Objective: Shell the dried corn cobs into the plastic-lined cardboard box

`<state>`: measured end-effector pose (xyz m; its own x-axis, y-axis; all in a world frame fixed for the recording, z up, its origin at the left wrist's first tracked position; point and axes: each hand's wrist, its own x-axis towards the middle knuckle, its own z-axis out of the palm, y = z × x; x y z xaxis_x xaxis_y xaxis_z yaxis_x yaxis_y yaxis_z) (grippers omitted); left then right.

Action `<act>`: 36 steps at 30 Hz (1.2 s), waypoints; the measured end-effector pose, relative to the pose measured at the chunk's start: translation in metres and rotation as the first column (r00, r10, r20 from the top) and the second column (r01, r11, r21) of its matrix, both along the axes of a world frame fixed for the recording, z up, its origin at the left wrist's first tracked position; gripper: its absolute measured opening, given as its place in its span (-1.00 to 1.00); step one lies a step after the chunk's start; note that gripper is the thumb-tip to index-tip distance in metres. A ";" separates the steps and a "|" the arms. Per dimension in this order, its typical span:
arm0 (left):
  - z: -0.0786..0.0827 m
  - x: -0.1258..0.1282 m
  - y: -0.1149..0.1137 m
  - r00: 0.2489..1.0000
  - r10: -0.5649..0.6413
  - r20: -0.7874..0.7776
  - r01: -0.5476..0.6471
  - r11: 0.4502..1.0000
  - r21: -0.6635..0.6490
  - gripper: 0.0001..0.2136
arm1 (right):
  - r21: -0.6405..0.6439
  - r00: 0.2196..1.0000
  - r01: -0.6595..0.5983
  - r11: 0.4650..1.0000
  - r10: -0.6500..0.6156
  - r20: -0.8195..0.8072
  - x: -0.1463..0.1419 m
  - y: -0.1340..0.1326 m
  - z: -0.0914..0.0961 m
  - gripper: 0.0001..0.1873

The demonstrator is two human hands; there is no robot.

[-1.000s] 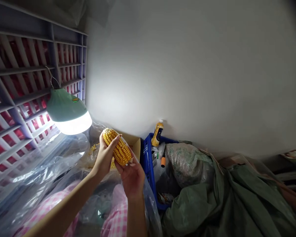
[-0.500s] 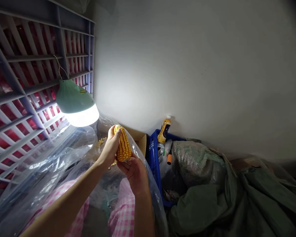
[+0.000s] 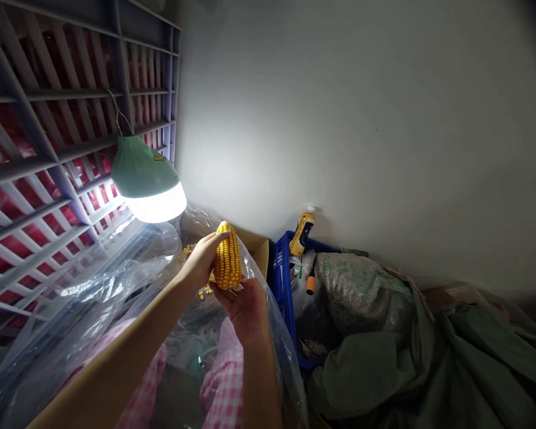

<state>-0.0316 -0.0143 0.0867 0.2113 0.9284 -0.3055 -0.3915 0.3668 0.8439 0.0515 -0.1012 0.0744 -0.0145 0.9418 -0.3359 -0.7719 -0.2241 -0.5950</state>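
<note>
A yellow corn cob (image 3: 227,257) stands nearly upright between both hands, in the middle of the view. My left hand (image 3: 202,261) wraps its fingers round the cob's left side near the top. My right hand (image 3: 245,305) cups the cob's lower end from below, fingers curled. Behind the hands a cardboard box (image 3: 255,245) holds loose yellow kernels (image 3: 188,251). Clear plastic sheeting (image 3: 116,280) lies over my lap and pink checked cloth (image 3: 226,387).
A lit green lamp (image 3: 148,179) hangs from a slatted grille (image 3: 49,149) at the left. A blue crate (image 3: 282,285) with a yellow bottle (image 3: 304,230) stands at the wall. Green sacks (image 3: 384,345) fill the right side.
The cob has turned from tilted to nearly upright between my hands. The view has shifted a little, so the lamp and crate sit further right.
</note>
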 end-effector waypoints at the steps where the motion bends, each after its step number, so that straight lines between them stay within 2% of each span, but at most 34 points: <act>1: 0.000 -0.001 0.001 1.000 -0.023 0.002 0.024 0.999 -0.033 -0.67 | -0.005 1.000 -0.015 1.000 0.014 -0.023 0.000 -0.001 0.002 -0.69; 4: 0.004 -0.001 0.000 0.997 0.017 0.069 -0.012 0.998 -0.060 -0.69 | -0.027 0.996 -0.066 0.997 0.064 -0.067 0.000 -0.002 0.004 -0.69; 6: 0.006 0.000 -0.003 0.991 0.067 0.116 -0.063 0.997 -0.044 -0.69 | -0.030 0.998 -0.065 0.997 0.064 -0.018 -0.001 -0.003 0.003 -0.70; 9: 0.006 0.000 -0.005 0.984 0.171 0.039 -0.172 0.985 0.002 -0.67 | -0.013 0.995 0.001 1.000 0.000 0.101 -0.001 -0.004 -0.003 -0.69; 12: 0.004 -0.002 -0.003 0.966 0.254 -0.037 -0.253 0.967 0.039 -0.65 | 0.001 0.994 0.006 1.000 -0.006 0.113 -0.002 -0.004 -0.007 -0.68; 23: 0.001 -0.003 0.002 0.978 0.205 -0.039 -0.202 0.977 0.061 -0.62 | -0.023 0.992 0.063 0.998 -0.060 0.115 -0.007 0.001 -0.014 -0.73; 30: -0.001 -0.003 0.002 0.971 0.202 -0.126 -0.190 0.976 0.102 -0.63 | -0.062 0.990 0.089 0.994 -0.082 0.113 -0.016 0.005 -0.014 -0.80; 34: -0.008 -0.001 0.006 0.970 0.168 -0.175 -0.143 0.979 0.148 -0.60 | -0.105 0.992 0.092 0.990 -0.082 0.096 -0.020 0.010 -0.018 -0.84; 36: -0.012 0.000 0.011 0.968 0.157 -0.194 -0.133 0.982 0.131 -0.60 | -0.125 0.990 0.112 0.986 -0.100 0.102 -0.022 0.012 -0.022 -0.82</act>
